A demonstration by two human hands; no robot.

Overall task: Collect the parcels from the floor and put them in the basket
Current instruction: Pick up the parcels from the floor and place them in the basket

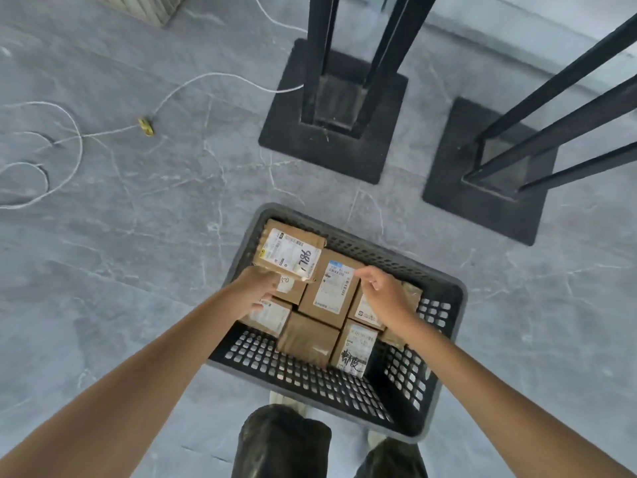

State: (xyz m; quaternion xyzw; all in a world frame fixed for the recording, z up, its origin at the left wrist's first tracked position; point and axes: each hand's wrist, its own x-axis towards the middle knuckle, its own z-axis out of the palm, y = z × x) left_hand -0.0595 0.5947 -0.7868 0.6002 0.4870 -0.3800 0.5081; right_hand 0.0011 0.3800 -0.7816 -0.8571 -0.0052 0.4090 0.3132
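Parcels [327,288] lie packed in the black slotted basket [444,374] beneath both hands. The left hand [256,284] grips one more, the labelled parcel [289,251], over the basket's far corner. The right hand [386,291] hovers loosely curled and empty. None shows on the floor [138,253], so this is likely the last.

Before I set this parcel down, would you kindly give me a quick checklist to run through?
1. Left hand grips the held parcel: ok.
2. Held parcel is over the basket: ok.
3. Right hand holds nothing: ok.
4. Free spot beneath the held parcel: cannot tell, hidden.
5. Packed parcels stay inside the rim: ok.
6. No parcels left on the visible floor: ok; only a white cord lies there.
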